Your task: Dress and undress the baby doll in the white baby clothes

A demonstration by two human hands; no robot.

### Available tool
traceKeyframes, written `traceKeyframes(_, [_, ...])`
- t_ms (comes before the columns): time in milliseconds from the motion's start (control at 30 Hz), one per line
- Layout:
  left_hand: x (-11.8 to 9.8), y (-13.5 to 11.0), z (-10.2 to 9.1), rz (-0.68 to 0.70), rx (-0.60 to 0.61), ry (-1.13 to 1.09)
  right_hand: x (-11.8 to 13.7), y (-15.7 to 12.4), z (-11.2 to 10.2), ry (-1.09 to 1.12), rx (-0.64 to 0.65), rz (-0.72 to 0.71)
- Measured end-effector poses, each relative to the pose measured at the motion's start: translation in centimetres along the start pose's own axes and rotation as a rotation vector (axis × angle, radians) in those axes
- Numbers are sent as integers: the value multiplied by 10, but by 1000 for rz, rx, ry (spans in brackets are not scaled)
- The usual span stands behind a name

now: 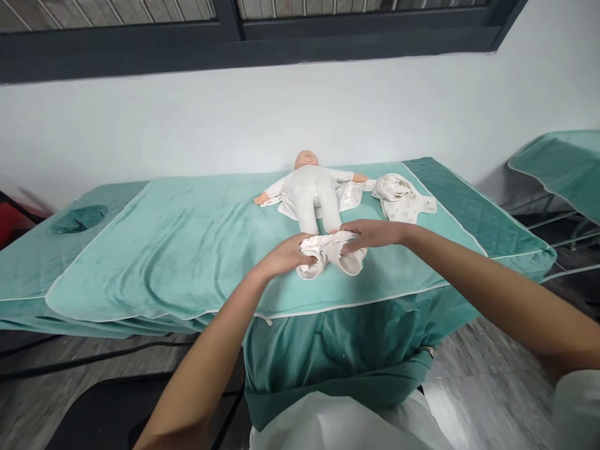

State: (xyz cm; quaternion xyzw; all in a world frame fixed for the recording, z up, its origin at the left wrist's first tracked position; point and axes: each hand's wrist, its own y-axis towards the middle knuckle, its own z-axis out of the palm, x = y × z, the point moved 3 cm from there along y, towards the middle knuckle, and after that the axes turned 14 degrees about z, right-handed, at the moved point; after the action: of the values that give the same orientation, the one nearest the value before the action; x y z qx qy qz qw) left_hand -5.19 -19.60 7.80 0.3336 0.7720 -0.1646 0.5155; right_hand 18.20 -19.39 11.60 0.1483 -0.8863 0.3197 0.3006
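A baby doll [313, 189] in a white suit lies on its back on a teal-covered table [187, 250], head toward the wall. A bunched white garment [334, 257] sits at the doll's feet. My left hand [285, 255] grips the garment's left side, fingers curled into the cloth. My right hand [370, 234] holds its right side, fingers pressed on the fabric by the doll's foot. Under the doll lies an opened white cloth [349, 197].
A crumpled patterned white garment [402, 197] lies to the right of the doll. A second teal-covered table [562, 169] stands at the far right. A face hole [79, 219] dips into the table's left end. The wall is close behind.
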Motion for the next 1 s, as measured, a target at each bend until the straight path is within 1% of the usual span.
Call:
traceKeyframes(67, [-18, -3, -13, -1, 87, 125, 12, -7, -12, -6, 45, -45])
traceKeyframes(100, [-28, -5, -21, -3, 121, 232, 20, -11, -18, -18, 39, -55])
traceKeyframes(200, [-66, -9, -39, -19, 222, 586, 47, -21, -37, -72, -66, -23])
traceKeyframes(267, [-92, -12, -45, -40, 306, 717, 69, -27, -44, -117, -122, 1])
traceKeyframes(300, [-105, -13, -48, -43, 333, 749, 80, -31, -45, -148, -117, 1])
traceKeyframes(333, [-118, -14, -50, -36, 334, 777, 92, -34, -45, -183, -91, -3])
traceKeyframes(367, [-130, -15, -53, -19, 308, 809, 102, -37, -45, -214, -56, -8])
traceKeyframes(433, [-150, -17, -59, 17, 187, 897, 120, -45, -44, -243, -12, -29])
traceKeyframes(500, [-165, -21, -66, 34, 89, 956, 134, -53, -48, -213, -41, -80])
traceKeyframes(533, [-169, -23, -69, 33, 82, 949, 139, -58, -51, -179, -82, -117])
traceKeyframes(567, [-172, -25, -71, 32, 103, 919, 144, -62, -55, -139, -124, -158])
traceKeyframes(633, [-175, -30, -73, 41, 164, 816, 150, -71, -62, -56, -201, -245])
traceKeyframes(667, [-175, -31, -74, 53, 156, 759, 152, -74, -65, -20, -231, -291])
traceKeyframes(700, [-176, -31, -75, 72, 110, 699, 155, -78, -67, 9, -255, -336])
traceKeyframes(767, [-176, -31, -78, 124, -55, 547, 159, -82, -68, 52, -298, -413])
traceKeyframes(833, [-173, -29, -78, 168, -209, 364, 162, -85, -67, 81, -347, -447])
traceKeyframes(933, [-166, -28, -76, 169, -332, 142, 162, -88, -65, 109, -414, -396])
traceKeyframes(1000, [-162, -29, -78, 144, -372, 87, 156, -89, -66, 83, -415, -315])
